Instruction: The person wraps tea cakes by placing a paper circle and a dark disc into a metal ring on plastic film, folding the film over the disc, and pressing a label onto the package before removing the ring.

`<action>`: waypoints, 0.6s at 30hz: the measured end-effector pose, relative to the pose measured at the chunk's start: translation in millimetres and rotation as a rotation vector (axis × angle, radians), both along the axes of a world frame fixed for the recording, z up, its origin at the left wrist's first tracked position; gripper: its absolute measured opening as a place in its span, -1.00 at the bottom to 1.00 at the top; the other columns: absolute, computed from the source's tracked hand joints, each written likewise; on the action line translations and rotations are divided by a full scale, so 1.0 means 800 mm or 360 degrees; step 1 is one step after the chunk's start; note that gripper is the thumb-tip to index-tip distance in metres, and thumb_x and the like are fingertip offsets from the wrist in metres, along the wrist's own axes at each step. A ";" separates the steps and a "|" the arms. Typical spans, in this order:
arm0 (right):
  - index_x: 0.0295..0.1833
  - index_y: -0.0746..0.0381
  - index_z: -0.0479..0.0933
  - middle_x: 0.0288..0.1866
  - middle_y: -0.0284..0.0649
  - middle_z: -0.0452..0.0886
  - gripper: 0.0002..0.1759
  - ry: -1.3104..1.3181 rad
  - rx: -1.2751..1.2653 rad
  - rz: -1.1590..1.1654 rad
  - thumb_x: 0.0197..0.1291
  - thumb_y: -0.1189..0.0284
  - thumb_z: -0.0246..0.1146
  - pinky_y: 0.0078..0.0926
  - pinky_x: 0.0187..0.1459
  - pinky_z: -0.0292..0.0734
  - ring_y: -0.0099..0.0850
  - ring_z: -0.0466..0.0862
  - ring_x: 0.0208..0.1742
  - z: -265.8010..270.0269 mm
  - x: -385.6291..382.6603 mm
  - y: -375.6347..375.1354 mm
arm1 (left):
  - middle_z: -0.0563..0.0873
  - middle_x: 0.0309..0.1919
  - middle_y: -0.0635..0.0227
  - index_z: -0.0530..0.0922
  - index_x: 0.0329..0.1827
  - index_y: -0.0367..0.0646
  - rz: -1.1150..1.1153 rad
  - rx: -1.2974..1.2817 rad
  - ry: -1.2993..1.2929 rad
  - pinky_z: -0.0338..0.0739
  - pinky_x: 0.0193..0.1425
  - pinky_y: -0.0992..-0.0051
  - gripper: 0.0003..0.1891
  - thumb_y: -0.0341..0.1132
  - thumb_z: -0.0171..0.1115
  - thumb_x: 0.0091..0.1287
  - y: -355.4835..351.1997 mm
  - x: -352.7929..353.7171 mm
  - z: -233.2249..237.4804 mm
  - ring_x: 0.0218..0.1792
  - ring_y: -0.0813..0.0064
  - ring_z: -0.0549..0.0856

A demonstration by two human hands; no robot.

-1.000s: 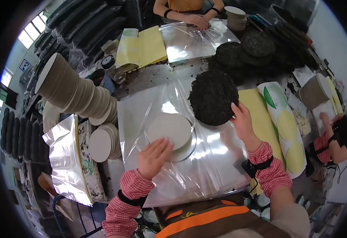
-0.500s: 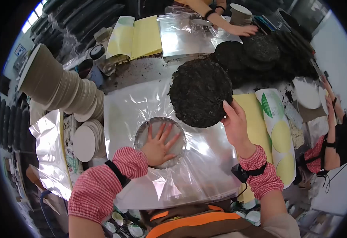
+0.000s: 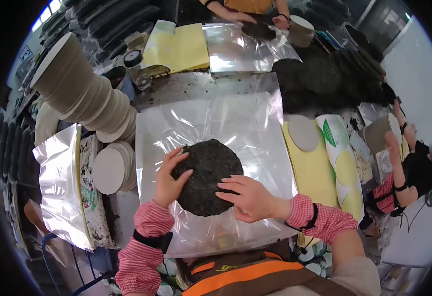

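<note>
A dark round cake of dried seaweed (image 3: 211, 163) lies flat on a stack of clear plastic film (image 3: 250, 118). At its left edge is my left hand (image 3: 169, 175), thumb and fingers on the rim. My right hand (image 3: 255, 197) has its fingers bent over the right side of the cake. What is beneath the cake is hidden.
Tall stacks of grey card discs (image 3: 82, 89) stand at the left, near a jar (image 3: 137, 69). Yellow label sheets (image 3: 309, 172) with a loose card disc (image 3: 303, 133) lie right. Dark seaweed cakes (image 3: 319, 74) are piled behind. Co-workers' hands (image 3: 240, 18) work opposite and at right.
The seaweed cake has come down and left from my raised right hand onto the film. My left hand has moved from the pressed disc to the cake's edge. A co-worker opposite now has a cake on film.
</note>
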State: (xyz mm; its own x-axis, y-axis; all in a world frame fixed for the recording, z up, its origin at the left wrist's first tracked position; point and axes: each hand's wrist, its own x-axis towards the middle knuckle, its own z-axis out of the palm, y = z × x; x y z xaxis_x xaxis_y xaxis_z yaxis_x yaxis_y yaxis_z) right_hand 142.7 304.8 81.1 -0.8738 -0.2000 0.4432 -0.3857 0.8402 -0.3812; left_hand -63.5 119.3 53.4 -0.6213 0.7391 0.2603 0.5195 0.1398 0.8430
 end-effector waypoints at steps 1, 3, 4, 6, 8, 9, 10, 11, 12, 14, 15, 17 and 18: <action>0.00 0.20 0.68 0.04 -0.15 0.68 -0.62 -0.0146 -0.0165 -0.0022 -0.03 0.55 0.36 -0.26 0.02 0.66 -0.17 0.69 0.06 0.011 -0.012 0.004 | 0.63 0.21 0.18 0.64 0.16 -0.20 0.0059 0.0066 -0.0087 0.45 0.36 0.35 -0.56 -0.54 0.40 0.16 0.005 0.003 -0.002 0.27 0.22 0.60; -0.20 0.17 0.65 -0.21 -0.25 0.65 -0.81 -0.0073 -0.0097 -0.0269 0.00 0.47 0.40 -0.35 -0.24 0.62 -0.24 0.68 -0.17 0.039 -0.046 0.012 | 0.67 0.15 0.19 0.67 0.11 -0.20 0.0092 0.0158 -0.0161 0.48 0.33 0.34 -0.57 -0.56 0.41 0.12 0.013 -0.002 0.007 0.20 0.21 0.64; -0.24 0.18 0.64 -0.25 -0.25 0.63 -0.84 -0.0116 0.0098 -0.0272 0.02 0.44 0.40 -0.34 -0.25 0.60 -0.24 0.67 -0.19 0.036 -0.065 0.014 | 0.67 0.15 0.19 0.67 0.11 -0.20 0.0068 0.0148 -0.0179 0.48 0.33 0.34 -0.57 -0.56 0.41 0.12 0.017 -0.004 0.003 0.20 0.21 0.64; -0.27 0.18 0.64 -0.29 -0.25 0.61 -0.85 -0.0163 0.0324 -0.0258 0.04 0.41 0.41 -0.33 -0.25 0.59 -0.23 0.67 -0.21 0.002 -0.095 0.005 | 0.68 0.11 0.19 0.69 0.05 -0.19 0.0139 0.0069 0.0017 0.51 0.29 0.34 -0.60 -0.59 0.39 0.10 0.031 -0.011 -0.009 0.15 0.18 0.67; -0.29 0.19 0.64 -0.26 -0.27 0.63 -0.85 -0.0514 0.0765 -0.0502 0.07 0.37 0.42 -0.30 -0.21 0.59 -0.24 0.67 -0.19 -0.030 -0.115 -0.012 | 0.68 0.10 0.19 0.70 0.03 -0.18 0.0154 0.0063 0.0004 0.52 0.28 0.34 -0.61 -0.60 0.38 0.09 0.033 -0.006 -0.013 0.15 0.17 0.67; -0.29 0.19 0.64 -0.26 -0.27 0.63 -0.85 -0.0500 0.0773 -0.0491 0.07 0.37 0.42 -0.30 -0.21 0.59 -0.24 0.67 -0.19 -0.028 -0.117 -0.005 | 0.69 0.10 0.19 0.71 0.02 -0.17 0.0172 0.0042 -0.0002 0.53 0.27 0.34 -0.62 -0.61 0.38 0.08 0.033 -0.009 -0.013 0.15 0.17 0.67; -0.29 0.20 0.66 -0.22 -0.26 0.65 -0.82 -0.0349 0.0322 -0.0430 0.07 0.34 0.43 -0.30 -0.17 0.60 -0.24 0.68 -0.16 -0.027 -0.104 0.005 | 0.69 0.07 0.19 0.70 0.02 -0.16 0.0167 0.0096 -0.0007 0.54 0.24 0.34 -0.60 -0.62 0.37 0.07 0.029 -0.011 -0.016 0.13 0.15 0.68; -0.28 0.21 0.67 -0.18 -0.24 0.67 -0.79 -0.0209 -0.0129 -0.0367 0.06 0.31 0.45 -0.29 -0.13 0.61 -0.24 0.68 -0.13 -0.020 -0.093 0.016 | 0.69 0.07 0.19 0.70 0.02 -0.16 0.0199 0.0089 -0.0029 0.54 0.24 0.34 -0.60 -0.62 0.37 0.07 0.028 -0.011 -0.015 0.13 0.15 0.68; -0.24 0.23 0.69 -0.01 -0.11 0.66 -0.63 -0.0072 -0.0339 -0.0238 -0.04 0.18 0.52 -0.23 0.04 0.60 -0.11 0.63 0.05 -0.017 -0.088 0.026 | 0.69 0.04 0.18 0.69 -0.01 -0.18 0.0217 0.0088 -0.0044 0.54 0.22 0.33 -0.62 -0.63 0.37 0.07 0.029 -0.010 -0.010 0.10 0.15 0.68; -0.22 0.24 0.70 0.09 -0.06 0.61 -0.54 -0.0100 -0.0254 -0.0121 -0.12 0.12 0.55 -0.19 0.13 0.55 -0.04 0.57 0.14 -0.021 -0.087 0.034 | 0.65 -0.06 0.17 0.61 -0.08 -0.23 0.0249 0.0028 0.0019 0.53 0.17 0.27 -0.65 -0.64 0.34 0.02 0.039 -0.007 -0.010 0.06 0.10 0.64; -0.20 0.25 0.70 0.19 0.00 0.55 -0.46 -0.0105 -0.0155 -0.0011 -0.20 0.05 0.59 -0.16 0.23 0.50 0.02 0.50 0.24 -0.022 -0.087 0.040 | 0.65 -0.06 0.17 0.61 -0.08 -0.23 0.0232 0.0033 0.0025 0.53 0.17 0.27 -0.65 -0.64 0.34 0.02 0.048 -0.007 -0.010 0.06 0.10 0.64; -0.11 0.25 0.68 0.28 -0.02 0.46 -0.30 -0.0258 -0.0082 -0.0054 -0.32 -0.02 0.61 -0.08 0.32 0.40 0.06 0.40 0.31 -0.026 -0.092 0.034 | 0.59 -0.08 0.16 0.57 -0.09 -0.23 0.0437 -0.0482 0.0543 0.49 0.16 0.21 -0.64 -0.63 0.32 -0.01 0.062 0.000 -0.009 0.06 0.05 0.57; -0.02 0.25 0.64 0.26 -0.03 0.46 -0.23 -0.0290 -0.0079 -0.0128 -0.33 -0.04 0.61 -0.09 0.33 0.40 0.04 0.40 0.31 -0.028 -0.092 0.029 | 0.55 -0.06 0.14 0.55 -0.09 -0.21 0.0410 -0.0607 0.0685 0.46 0.16 0.16 -0.62 -0.59 0.33 -0.04 0.064 -0.001 -0.006 0.06 0.03 0.52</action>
